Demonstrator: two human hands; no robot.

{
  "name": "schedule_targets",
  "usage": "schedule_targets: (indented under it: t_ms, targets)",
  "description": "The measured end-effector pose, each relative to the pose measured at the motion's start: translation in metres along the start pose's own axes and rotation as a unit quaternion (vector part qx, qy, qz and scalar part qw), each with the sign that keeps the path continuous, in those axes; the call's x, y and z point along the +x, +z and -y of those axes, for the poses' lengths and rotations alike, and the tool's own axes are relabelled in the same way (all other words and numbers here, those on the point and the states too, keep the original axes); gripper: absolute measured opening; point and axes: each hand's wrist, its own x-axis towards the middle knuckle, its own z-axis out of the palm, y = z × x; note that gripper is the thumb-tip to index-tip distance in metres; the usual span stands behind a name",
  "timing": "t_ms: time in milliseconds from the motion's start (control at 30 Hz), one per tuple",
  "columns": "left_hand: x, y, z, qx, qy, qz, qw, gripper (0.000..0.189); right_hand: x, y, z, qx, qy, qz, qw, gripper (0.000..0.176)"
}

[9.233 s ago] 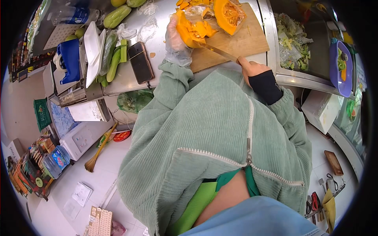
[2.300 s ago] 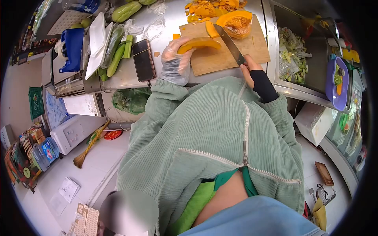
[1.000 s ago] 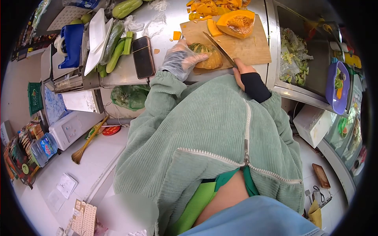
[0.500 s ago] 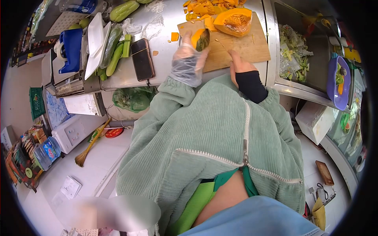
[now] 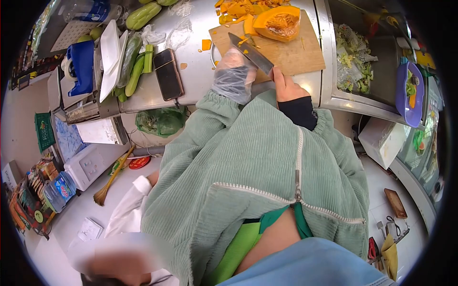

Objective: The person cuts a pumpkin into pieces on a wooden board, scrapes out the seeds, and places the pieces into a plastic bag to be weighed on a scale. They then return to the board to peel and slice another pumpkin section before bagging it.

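My right hand is closed round the handle of a knife at the near edge of the cutting board. The blade slants away to the left across the board and passes just over my left hand. That hand wears a clear plastic glove and lies knuckles up on the near left corner of the board, fingers bent downward. I cannot tell whether it presses on anything, because the glove and the blade hide what is beneath. A few orange scraps lie by the far end of the blade.

At the far side of the board a pumpkin half lies cut side up with its seeds showing. Just left of it a heap of pumpkin pieces spills off the board onto the steel counter. One small orange chunk sits alone on the counter beside the board's left edge.

Further left a phone lies dark face up, then some cucumbers and a white tray tilted on its edge. To the right of the board the sink holds green vegetable scraps, with a purple tray at its far side. Down at the lower left, another person's white sleeve shows above the floor
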Motion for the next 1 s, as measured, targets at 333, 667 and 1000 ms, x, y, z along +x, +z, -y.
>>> schedule_targets:
  t_ms: [333, 667, 1000]
  targets:
    - [0.016, 0.008, -0.005, 0.104, -0.138, 0.060, 0.983, 0.041, 0.030, -0.002, -0.002, 0.086, 0.082, 0.169, 0.979, 0.016]
    - [-0.011, 0.003, 0.008, -0.022, -0.104, 0.028, 0.994, 0.053, 0.043, -0.011, -0.001, 0.167, 0.015, 0.113, 0.979, 0.020]
    - [-0.002, 0.009, -0.001, -0.025, -0.160, 0.033, 0.986, 0.055, 0.034, -0.022, 0.007, 0.088, 0.057, 0.248, 0.963, 0.013]
